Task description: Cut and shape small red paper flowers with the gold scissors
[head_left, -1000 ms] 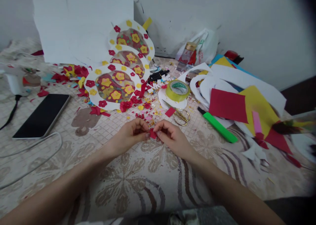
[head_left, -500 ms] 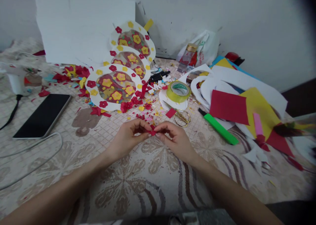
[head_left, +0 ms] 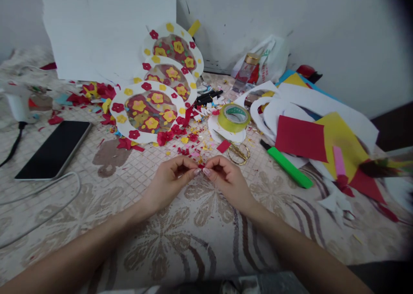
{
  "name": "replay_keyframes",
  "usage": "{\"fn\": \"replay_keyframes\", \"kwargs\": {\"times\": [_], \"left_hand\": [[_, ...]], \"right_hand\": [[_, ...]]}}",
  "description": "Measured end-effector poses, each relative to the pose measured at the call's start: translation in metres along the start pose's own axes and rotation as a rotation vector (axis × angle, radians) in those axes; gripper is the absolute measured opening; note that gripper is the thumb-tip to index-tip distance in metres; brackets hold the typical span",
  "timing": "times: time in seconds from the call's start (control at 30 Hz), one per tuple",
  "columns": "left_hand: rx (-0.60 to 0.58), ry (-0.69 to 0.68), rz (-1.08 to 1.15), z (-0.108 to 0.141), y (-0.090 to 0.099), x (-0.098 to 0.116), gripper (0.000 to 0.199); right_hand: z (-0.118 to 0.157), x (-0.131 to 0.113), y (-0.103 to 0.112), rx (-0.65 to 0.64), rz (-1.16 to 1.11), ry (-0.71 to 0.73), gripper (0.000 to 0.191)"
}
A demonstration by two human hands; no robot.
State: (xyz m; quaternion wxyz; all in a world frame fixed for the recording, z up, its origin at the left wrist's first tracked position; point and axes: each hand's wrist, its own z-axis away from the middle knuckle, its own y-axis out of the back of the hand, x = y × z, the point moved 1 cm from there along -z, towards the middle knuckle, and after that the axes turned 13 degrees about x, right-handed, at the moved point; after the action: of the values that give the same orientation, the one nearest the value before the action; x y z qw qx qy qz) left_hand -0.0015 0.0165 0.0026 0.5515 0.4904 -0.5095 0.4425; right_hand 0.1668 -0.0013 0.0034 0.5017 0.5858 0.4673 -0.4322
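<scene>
A small red paper piece [head_left: 201,167] is pinched between the fingertips of both hands, mostly covered by them. My left hand [head_left: 172,180] holds its left side, and my right hand [head_left: 226,180] grips the right side, thumbs nearly touching. Just beyond the hands lie gold-handled scissors [head_left: 238,153] with a small red paper rectangle [head_left: 223,146] beside them. Red and yellow scraps [head_left: 193,147] are scattered behind the fingers. Further back, white oval paper frames [head_left: 146,135] decorated with red and yellow flowers overlap one another.
A yellow tape roll [head_left: 234,117] sits behind the scissors. On the right are a green cutter [head_left: 290,168], red paper [head_left: 301,139] and yellow paper [head_left: 345,141]. The left side has a phone [head_left: 54,150], a cable [head_left: 79,186] and a white glue gun [head_left: 19,104].
The fingertips have closed in around the red piece and turned, so less of it shows and the thumbnails are visible. The view has shifted slightly.
</scene>
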Motion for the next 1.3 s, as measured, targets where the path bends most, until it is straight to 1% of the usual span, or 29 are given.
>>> {"fn": "replay_keyframes", "kwargs": {"times": [0.17, 0.47, 0.67, 0.83, 1.3], "left_hand": [[0.069, 0.060, 0.092, 0.0033, -0.0038, -0.0039, 0.015], [0.086, 0.117, 0.140, 0.0026, -0.0059, -0.0041, 0.018], [0.064, 0.122, 0.160, 0.0023, -0.0051, -0.0034, 0.017], [0.064, 0.126, 0.126, 0.0021, -0.0047, -0.0034, 0.017], [0.056, 0.109, 0.121, 0.0028, -0.0040, -0.0050, 0.015]], "right_hand": [[0.0004, 0.0025, -0.0010, 0.012, -0.018, -0.064, 0.007], [-0.0007, 0.0039, -0.0017, 0.026, -0.004, -0.040, 0.005], [-0.0005, 0.0044, -0.0015, 0.026, -0.010, -0.038, 0.005], [-0.0001, 0.0057, -0.0019, 0.032, 0.000, -0.033, 0.005], [0.0007, 0.0067, -0.0034, 0.030, -0.005, -0.028, 0.006]]}}
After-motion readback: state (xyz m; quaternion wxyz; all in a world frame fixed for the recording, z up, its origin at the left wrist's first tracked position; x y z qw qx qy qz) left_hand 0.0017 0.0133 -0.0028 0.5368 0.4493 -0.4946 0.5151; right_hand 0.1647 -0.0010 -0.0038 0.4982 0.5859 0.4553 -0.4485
